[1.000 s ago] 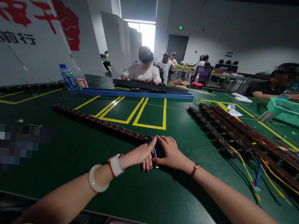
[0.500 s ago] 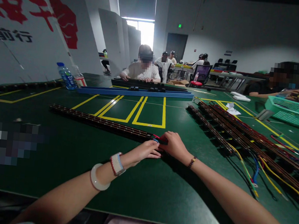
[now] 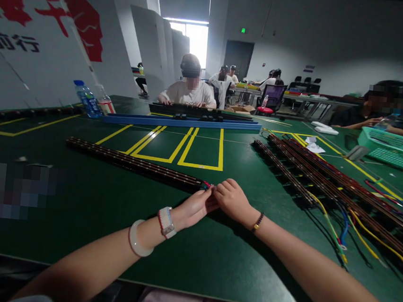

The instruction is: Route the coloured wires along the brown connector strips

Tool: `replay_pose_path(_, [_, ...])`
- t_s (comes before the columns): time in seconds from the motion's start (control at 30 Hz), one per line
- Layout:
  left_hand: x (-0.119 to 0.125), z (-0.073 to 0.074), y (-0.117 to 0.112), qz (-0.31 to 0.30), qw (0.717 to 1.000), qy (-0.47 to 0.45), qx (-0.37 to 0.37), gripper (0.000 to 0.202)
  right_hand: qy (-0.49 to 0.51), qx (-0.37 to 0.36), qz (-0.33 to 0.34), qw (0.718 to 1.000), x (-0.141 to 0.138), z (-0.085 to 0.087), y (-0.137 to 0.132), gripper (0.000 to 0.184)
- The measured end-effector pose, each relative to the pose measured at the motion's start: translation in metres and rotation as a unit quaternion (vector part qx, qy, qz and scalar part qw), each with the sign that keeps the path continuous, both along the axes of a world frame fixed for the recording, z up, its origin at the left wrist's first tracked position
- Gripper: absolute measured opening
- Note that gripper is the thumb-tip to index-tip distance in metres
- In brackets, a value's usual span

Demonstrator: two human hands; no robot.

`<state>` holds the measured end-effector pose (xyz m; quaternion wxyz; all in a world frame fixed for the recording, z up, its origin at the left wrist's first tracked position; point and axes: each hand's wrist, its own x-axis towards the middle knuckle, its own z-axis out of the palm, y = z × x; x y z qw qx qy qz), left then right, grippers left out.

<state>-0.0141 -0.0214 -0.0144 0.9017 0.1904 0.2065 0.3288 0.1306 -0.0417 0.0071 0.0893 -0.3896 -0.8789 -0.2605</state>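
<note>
A long dark rail [image 3: 132, 163] with copper-coloured strips lies slanted across the green table, its near end by my hands. Short red and blue wires [image 3: 206, 185] come out of that end. My left hand [image 3: 196, 207], below the rail's end, has its thumb and fingers closed around the wires. My right hand [image 3: 231, 200] meets it from the right, fingers curled and pinching at the wire ends. The fingertips of both hands touch, so the wire ends between them are hidden.
Several similar rails [image 3: 302, 175] with yellow, green and blue wires lie to the right. Beyond them stands a green basket [image 3: 394, 150]. A blue channel [image 3: 183, 122] crosses the far side, with bottles [image 3: 87, 99] at its left. A co-worker [image 3: 189, 86] sits opposite.
My left hand has turned and closed more around the wires. My right fingers have drawn in against the left fingertips, covering more of the wires. The rail stays in place.
</note>
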Motion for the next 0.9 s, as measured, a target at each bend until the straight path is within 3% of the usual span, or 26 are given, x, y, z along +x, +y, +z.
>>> replay_pose_path(0.17, [0.001, -0.007, 0.003, 0.005, 1.0, 0.031, -0.003, 0.012, -0.016, -0.034, -0.011, 0.999, 0.0, 0.004, -0.006, 0.017])
replay_pose_path(0.27, [-0.001, -0.007, 0.004, -0.001, 1.0, 0.029, 0.001, 0.012, 0.022, -0.076, -0.041, 0.996, 0.004, 0.011, -0.005, 0.02])
replay_pose_path(0.43, [-0.002, -0.007, 0.004, -0.024, 0.998, 0.041, 0.034, 0.016, 0.099, -0.206, -0.104, 0.968, 0.016, 0.016, 0.005, 0.024])
replay_pose_path(0.53, [-0.001, -0.005, 0.001, -0.021, 0.996, 0.063, 0.06, 0.02, 0.095, -0.32, -0.062, 0.941, 0.021, 0.02, 0.015, 0.023])
replay_pose_path(0.63, [0.003, 0.0, -0.004, 0.006, 0.991, 0.106, 0.076, 0.025, 0.064, -0.375, -0.024, 0.925, 0.024, 0.031, 0.027, 0.02])
replay_pose_path(0.7, [0.005, 0.003, -0.007, 0.017, 0.988, 0.131, 0.078, 0.027, 0.004, -0.372, -0.014, 0.928, 0.026, 0.039, 0.038, 0.022])
replay_pose_path(0.8, [0.007, 0.004, -0.009, 0.009, 0.986, 0.141, 0.087, 0.027, -0.115, -0.305, 0.004, 0.945, 0.03, 0.048, 0.056, 0.02])
replay_pose_path(0.9, [0.007, 0.001, -0.008, -0.001, 0.985, 0.137, 0.102, 0.027, -0.214, -0.241, 0.044, 0.946, 0.031, 0.05, 0.072, 0.019])
